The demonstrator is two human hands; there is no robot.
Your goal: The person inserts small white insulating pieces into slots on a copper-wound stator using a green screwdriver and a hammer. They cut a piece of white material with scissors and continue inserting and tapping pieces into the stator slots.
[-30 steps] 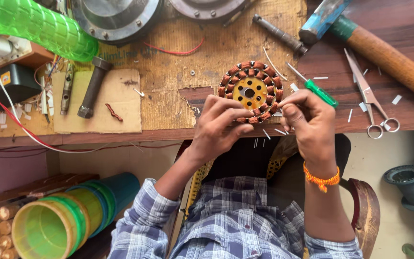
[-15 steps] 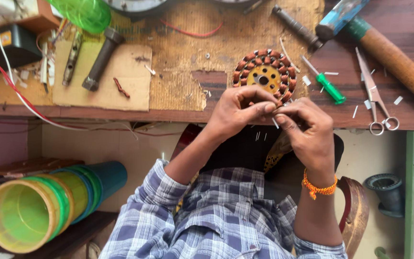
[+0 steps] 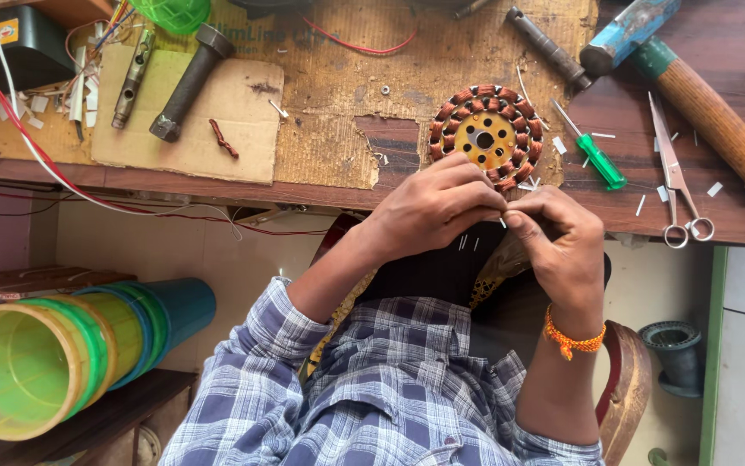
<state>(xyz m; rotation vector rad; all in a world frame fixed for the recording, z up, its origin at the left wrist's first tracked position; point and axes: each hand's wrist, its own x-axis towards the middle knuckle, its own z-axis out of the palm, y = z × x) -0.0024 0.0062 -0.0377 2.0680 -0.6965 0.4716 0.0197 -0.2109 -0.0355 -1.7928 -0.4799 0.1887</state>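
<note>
Both hands meet at the near edge of the worktop [image 3: 217, 185], just below the one copper-wound stator [image 3: 485, 134]. The left hand [image 3: 437, 207] is curled, fingertips pinched together; the right hand [image 3: 562, 246] is curled too, thumb and forefinger pressed to the left's. Something tiny and pale sits between those fingertips, too small to make out, and the knuckles hide the stator's near rim. Counting outward from the stator: one green-handled screwdriver [image 3: 592, 148] just to its right, one pair of scissors [image 3: 676, 177] beyond that, and one wooden-handled hammer [image 3: 717, 129] further right, its handle cut off by the frame. One dark steel punch [image 3: 549, 47] lies above the stator. To the left, one socket tool [image 3: 187, 82] rests on one cardboard sheet [image 3: 191, 121]. White slivers lie scattered about. One orange thread band [image 3: 572, 336] circles the right wrist.
</note>
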